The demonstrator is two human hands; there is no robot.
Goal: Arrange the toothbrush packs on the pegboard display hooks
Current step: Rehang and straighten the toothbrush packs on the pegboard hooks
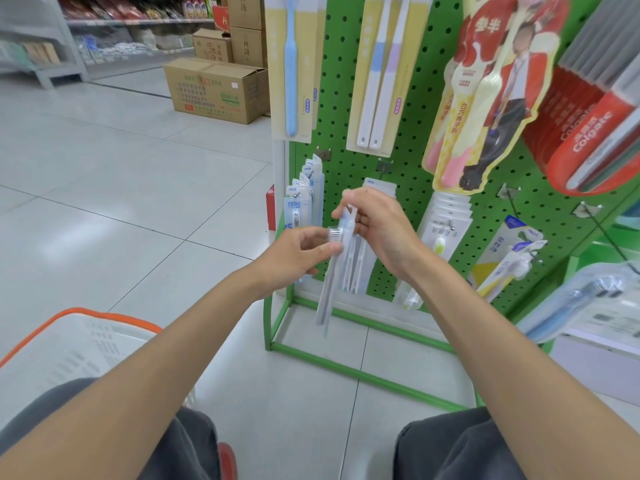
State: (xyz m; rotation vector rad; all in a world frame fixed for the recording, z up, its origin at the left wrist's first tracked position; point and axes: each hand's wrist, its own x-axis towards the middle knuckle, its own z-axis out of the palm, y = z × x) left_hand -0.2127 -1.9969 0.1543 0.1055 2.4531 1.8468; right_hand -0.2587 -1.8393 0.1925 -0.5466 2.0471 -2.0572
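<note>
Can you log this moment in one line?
left hand: holds toothbrush pack | right hand: pinches its top | pegboard: behind | status: not yet hung

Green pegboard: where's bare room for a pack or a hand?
Bare strip of green perforated pegboard between the blue-toothbrush yellow card and the two-toothbrush yellow card; another patch between stacked white packs and red Colgate packs. Crowded low centre: left hand and right hand hold the clear toothbrush pack.

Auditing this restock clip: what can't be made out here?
Head view only:
1. Hook behind the right hand: hidden, so whether the held toothbrush pack is on it is unclear.
2. Colgate packs: cut off by the right edge.
3. Basket: cut by the left edge.
</note>
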